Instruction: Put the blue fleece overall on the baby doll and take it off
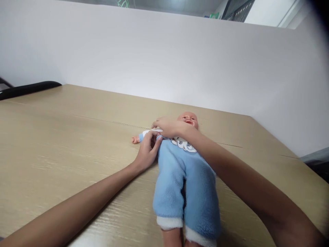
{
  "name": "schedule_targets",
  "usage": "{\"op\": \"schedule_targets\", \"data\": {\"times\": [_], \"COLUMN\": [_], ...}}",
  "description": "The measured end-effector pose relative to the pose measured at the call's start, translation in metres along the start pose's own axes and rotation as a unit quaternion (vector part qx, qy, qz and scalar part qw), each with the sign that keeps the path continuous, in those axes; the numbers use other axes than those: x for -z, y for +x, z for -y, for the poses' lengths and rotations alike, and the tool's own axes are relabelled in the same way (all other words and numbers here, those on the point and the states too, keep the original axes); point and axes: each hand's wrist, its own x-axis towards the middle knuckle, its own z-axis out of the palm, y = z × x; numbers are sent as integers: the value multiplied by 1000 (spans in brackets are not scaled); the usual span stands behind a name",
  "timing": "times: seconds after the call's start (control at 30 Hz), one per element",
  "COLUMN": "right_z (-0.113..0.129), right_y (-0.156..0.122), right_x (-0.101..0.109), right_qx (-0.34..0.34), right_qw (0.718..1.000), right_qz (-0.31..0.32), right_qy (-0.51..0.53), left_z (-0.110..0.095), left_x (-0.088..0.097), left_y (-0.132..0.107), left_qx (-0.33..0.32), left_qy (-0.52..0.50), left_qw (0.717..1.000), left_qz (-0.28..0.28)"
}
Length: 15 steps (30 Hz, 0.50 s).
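Note:
A baby doll lies on its back on the table, its head toward the wall. It wears fuzzy blue overalls with white cuffs and a white animal face on the chest. My left hand is closed, thumb and fingers pinching the blue cloth at the doll's side, near the armpit. Across the doll's chest reaches my right hand, its fingers curled over the white sleeve at the shoulder. My right forearm hides part of the chest and the doll's other arm. One doll hand sticks out to the left.
The wooden table has thin seams across its top. A white partition wall rises behind it. A black curved object, perhaps a chair back, shows at the far left edge. Something dark sits beyond the right edge.

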Motion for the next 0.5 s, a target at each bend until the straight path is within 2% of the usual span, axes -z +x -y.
{"op": "schedule_targets", "data": {"times": [0.03,0.1,0.2,0.27,0.37,0.43,0.5], "right_z": [-7,-18,-25,-24,-22,-24,-30], "right_y": [11,27,34,28,6,-11,-25], "right_x": [-1,-6,-15,-17,-12,-8,-7], "right_qx": [28,66,96,94,43,6,-7], "right_qw": [999,994,992,995,992,975,951], "right_qz": [44,86,80,33,-92,-158,-191], "right_qy": [3,10,12,15,74,155,243], "left_z": [0,0,2,3,3,3,3], "left_x": [0,-1,-1,-1,1,3,3], "left_y": [0,1,0,-1,-3,-4,-7], "left_qx": [6,14,5,-3,-27,-61,-109], "left_qy": [-5,-17,-23,-21,-25,-15,15], "left_qw": [1000,1000,1000,1000,999,998,993], "left_qz": [-5,-13,-13,-7,-9,-23,-40]}}
